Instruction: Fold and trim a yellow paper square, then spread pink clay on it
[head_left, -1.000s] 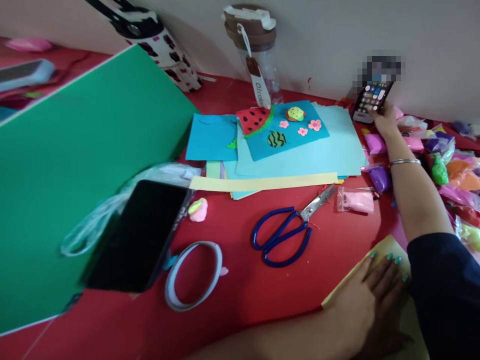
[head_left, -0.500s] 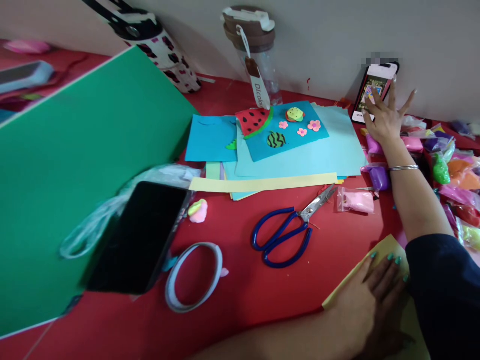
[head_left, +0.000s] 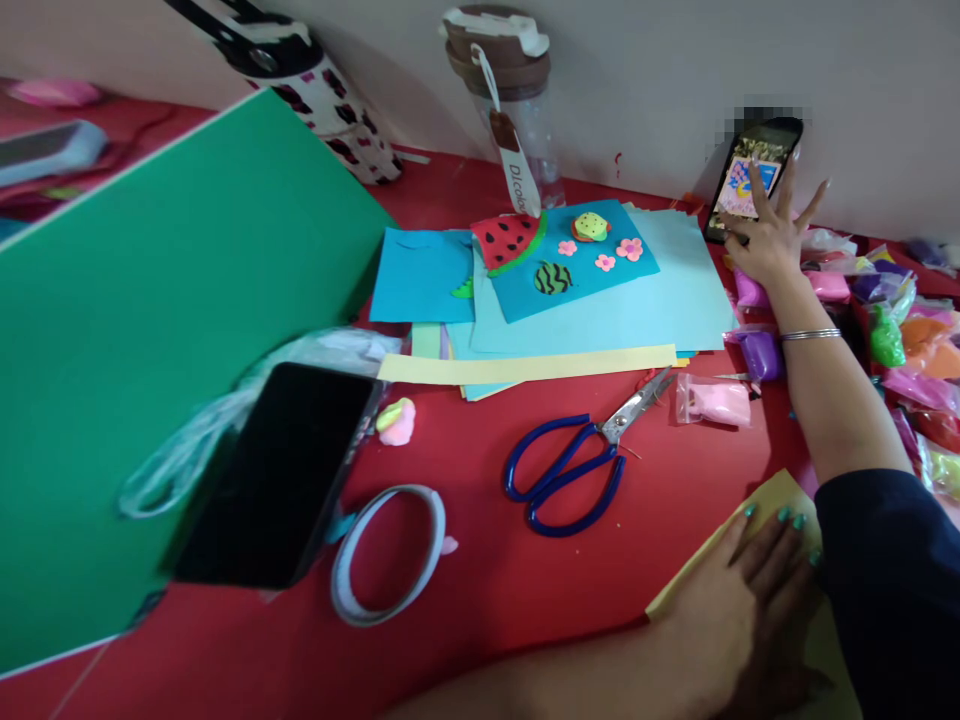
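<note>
My right hand (head_left: pixel 769 235) reaches over a phone (head_left: pixel 742 190) that leans upright on the wall; its fingers are spread across the lit screen, which shows a colourful picture. A silver bangle circles that wrist. At the lower right my left hand (head_left: pixel 720 610) lies flat on a sheet of yellow paper (head_left: pixel 776 492), with green-tipped fingers stretched out. Scissors (head_left: pixel 574 460) with blue handles lie on the red table (head_left: pixel 555 590), left of the yellow paper. A small pink packet (head_left: pixel 716 401) rests beyond the scissors' tips.
Blue papers (head_left: pixel 637 300) with a clay watermelon slice (head_left: pixel 506 240) and flowers lie at the back. Bagged clay (head_left: pixel 885 335) is piled right. Leftward are a tape roll (head_left: pixel 341 585), a black tablet (head_left: pixel 281 480) and a green board (head_left: pixel 187 270). A bottle (head_left: pixel 517 100) stands behind.
The picture on the phone's screen has changed and now fills more of it. My right hand's fingers have shifted slightly over the screen. My left hand stays on the yellow paper.
</note>
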